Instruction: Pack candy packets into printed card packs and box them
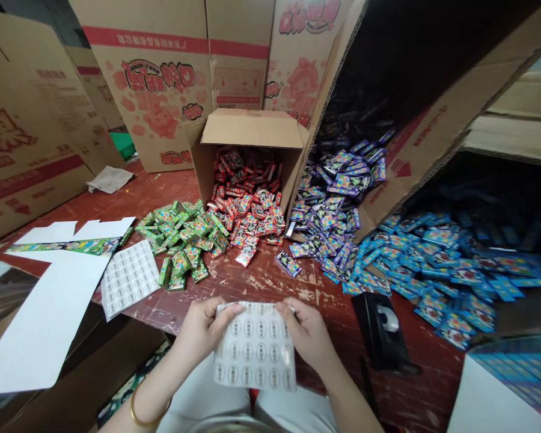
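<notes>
I hold a white sheet of round stickers (pixel 255 352) in both hands over my lap at the table's front edge. My left hand (pixel 202 331) pinches its upper left corner, thumb on top. My right hand (pixel 307 332) grips the upper right edge with fingers curled. A second sticker sheet (pixel 128 276) lies on the table to the left, beside a flat white carton blank (pixel 45 313).
On the worn red table (pixel 270 282) lie heaps of small packets: green (pixel 184 237), red (pixel 250 207) spilling from a small open box (pixel 252 129), purple (pixel 331 198) and blue (pixel 442 264) from tipped large cartons. A black tape dispenser (pixel 382 331) sits right of my hands.
</notes>
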{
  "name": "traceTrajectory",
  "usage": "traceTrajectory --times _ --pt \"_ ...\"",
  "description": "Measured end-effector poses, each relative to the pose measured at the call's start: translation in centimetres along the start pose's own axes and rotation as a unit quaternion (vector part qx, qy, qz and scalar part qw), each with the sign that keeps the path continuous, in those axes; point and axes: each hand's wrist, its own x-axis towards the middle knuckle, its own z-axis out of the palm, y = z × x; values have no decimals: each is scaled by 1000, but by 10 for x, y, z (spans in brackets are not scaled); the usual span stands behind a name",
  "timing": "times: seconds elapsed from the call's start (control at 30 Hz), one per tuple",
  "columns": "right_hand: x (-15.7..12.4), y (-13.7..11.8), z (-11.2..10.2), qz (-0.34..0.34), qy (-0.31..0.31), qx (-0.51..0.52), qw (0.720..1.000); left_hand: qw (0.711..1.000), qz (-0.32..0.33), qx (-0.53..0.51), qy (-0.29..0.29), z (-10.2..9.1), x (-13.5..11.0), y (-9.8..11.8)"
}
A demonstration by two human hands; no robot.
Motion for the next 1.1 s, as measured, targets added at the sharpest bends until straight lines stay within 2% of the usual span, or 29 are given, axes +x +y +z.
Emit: traceTrajectory --times 0.13,0.2,0.43,0.63,0.77,0.9,1.0,1.1 --pt "-3 13 -4 18 4 48 999 988 -66 -127 -64 2 0 0" --pt "-3 19 -8 27 7 61 998 979 -76 -170 -82 2 0 0" --pt "-4 17 -11 18 62 2 998 972 -53 -222 -61 1 1 0" --pt "-2 6 -7 -5 66 -25 998 980 -59 -187 -41 -2 1 3" --pt "-1 7 -5 -19 75 -32 997 997 -37 -71 -17 -2 -2 1" --pt "-1 10 -1 -27 78 -62 995 1000 3 14 -11 -3 -3 -4" --pt "-2 14 5 -30 88 -84 992 999 4 25 -27 -6 -3 -14" --pt "-7 23 14 -49 74 -82 993 998 4 27 -61 -6 -3 -35"
